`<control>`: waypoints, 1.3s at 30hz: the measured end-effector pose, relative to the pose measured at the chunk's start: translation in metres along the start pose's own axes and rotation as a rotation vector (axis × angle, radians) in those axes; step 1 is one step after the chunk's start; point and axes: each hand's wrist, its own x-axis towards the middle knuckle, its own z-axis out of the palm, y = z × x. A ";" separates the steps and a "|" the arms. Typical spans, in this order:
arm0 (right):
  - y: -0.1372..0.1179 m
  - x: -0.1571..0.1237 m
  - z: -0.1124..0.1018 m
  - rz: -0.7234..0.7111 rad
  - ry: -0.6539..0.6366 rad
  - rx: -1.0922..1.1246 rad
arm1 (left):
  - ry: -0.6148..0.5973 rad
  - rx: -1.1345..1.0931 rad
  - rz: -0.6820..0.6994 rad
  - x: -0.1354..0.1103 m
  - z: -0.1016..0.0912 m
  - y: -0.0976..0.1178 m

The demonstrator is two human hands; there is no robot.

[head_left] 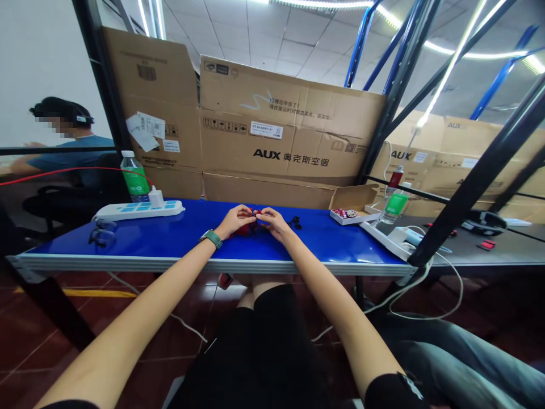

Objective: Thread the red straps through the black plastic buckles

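Note:
Above the blue tabletop (pixel 157 243), my left hand (pixel 237 219) and my right hand (pixel 273 220) meet with their fingertips pinched together. Between them is a small red piece (pixel 257 213), mostly covered by the fingers; its kind is too small to make out. Another dark red item (pixel 244 230) shows just below my left fingers, partly hidden. Small black parts (pixel 296 222) lie right of my right hand. A watch with a green band (pixel 212 239) is on my left wrist.
At the left are a power strip (pixel 136 211), a green-labelled bottle (pixel 135 179) and glasses (pixel 102 232). An open small box (pixel 355 215) and another bottle (pixel 394 205) stand right. Cardboard (pixel 289 130) backs the table. A person (pixel 72 142) sits far left; another person's legs (pixel 460 358) show lower right.

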 end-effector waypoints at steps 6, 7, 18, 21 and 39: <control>0.006 0.005 0.007 -0.193 0.085 -0.119 | 0.051 -0.047 0.025 0.000 -0.001 0.002; 0.006 0.005 0.008 -0.226 0.088 -0.146 | 0.045 -0.055 0.025 0.000 -0.001 0.002; 0.006 0.006 0.010 -0.383 0.101 -0.349 | 0.058 -0.065 0.026 -0.002 -0.002 0.009; 0.005 0.002 0.011 -0.426 0.065 -0.429 | 0.077 -0.057 0.047 -0.003 -0.002 0.011; 0.007 0.005 0.007 -0.475 0.111 -0.653 | 0.037 0.118 0.095 -0.001 -0.009 0.004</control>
